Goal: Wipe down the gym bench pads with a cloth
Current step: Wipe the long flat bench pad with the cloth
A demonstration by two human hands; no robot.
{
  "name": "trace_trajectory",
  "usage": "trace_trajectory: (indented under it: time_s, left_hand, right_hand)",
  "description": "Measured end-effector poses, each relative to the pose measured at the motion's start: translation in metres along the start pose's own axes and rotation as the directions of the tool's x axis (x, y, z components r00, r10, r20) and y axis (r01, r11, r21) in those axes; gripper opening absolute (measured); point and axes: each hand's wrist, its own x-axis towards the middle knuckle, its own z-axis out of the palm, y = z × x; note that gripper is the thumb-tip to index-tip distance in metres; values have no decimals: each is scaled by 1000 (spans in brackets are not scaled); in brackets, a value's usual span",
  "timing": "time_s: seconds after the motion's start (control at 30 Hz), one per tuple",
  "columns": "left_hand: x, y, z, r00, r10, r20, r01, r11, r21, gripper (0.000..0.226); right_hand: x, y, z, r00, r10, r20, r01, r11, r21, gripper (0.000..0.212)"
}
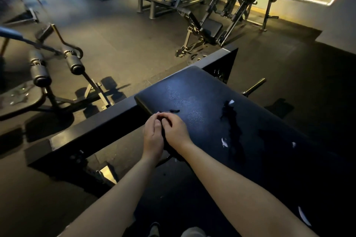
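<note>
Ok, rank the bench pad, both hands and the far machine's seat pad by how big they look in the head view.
1. bench pad: by far the largest.
2. left hand and right hand: they look alike, so unranked.
3. far seat pad: smallest in view, though distance shrinks it.

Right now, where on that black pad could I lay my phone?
The far end of the bench pad, between the hands and its rounded edge, is bare. Its left edge is crowded: the left hand and right hand pinch a dark cloth there. A torn strip scars the middle.
</note>
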Motion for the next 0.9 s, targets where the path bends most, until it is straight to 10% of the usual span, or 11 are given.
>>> trace_trajectory:
  time_s: [0.17, 0.4, 0.6, 0.9]
  left_hand:
    - [-9, 6, -1, 998, -61, 21, 63, 992, -113, 39]
    - [18, 1, -27, 980, 96, -175, -69, 986, 152, 33]
    - [29, 8, 7, 989, -85, -119, 98, 989, 109, 39]
    - [-16, -17, 10, 929, 359, 93, -358, 801, 480, 31]
  right_hand:
    - [2, -11, 2, 961, 139, 239, -211, 927, 310, 40]
    - [3, 19, -26, 989, -144, -41, 123, 938, -323, 36]
    - [4, 29, -24, 956, -286, -58, 237, 876, -420, 30]
    - [-17, 36, -31, 961, -268, -68, 211, 868, -450, 29]
